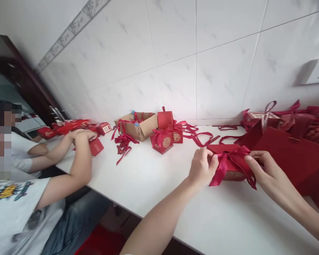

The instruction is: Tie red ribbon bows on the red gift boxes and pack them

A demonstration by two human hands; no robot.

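A small red gift box with a gold print on its front stands on the white table. On its top sits a bow of dark red satin ribbon, its tails hanging down the front. My left hand pinches the bow's left loop between thumb and fingers. At the other side my right hand has its fingers closed on the right loop. The knot lies between the two hands, above the box's lid.
Nearby stand more red boxes with bows and a cardboard box holding ribbon. Loose ribbons lie along the wall. A large red carton is at the right. Leftward, a co-worker's hands handle a red box.
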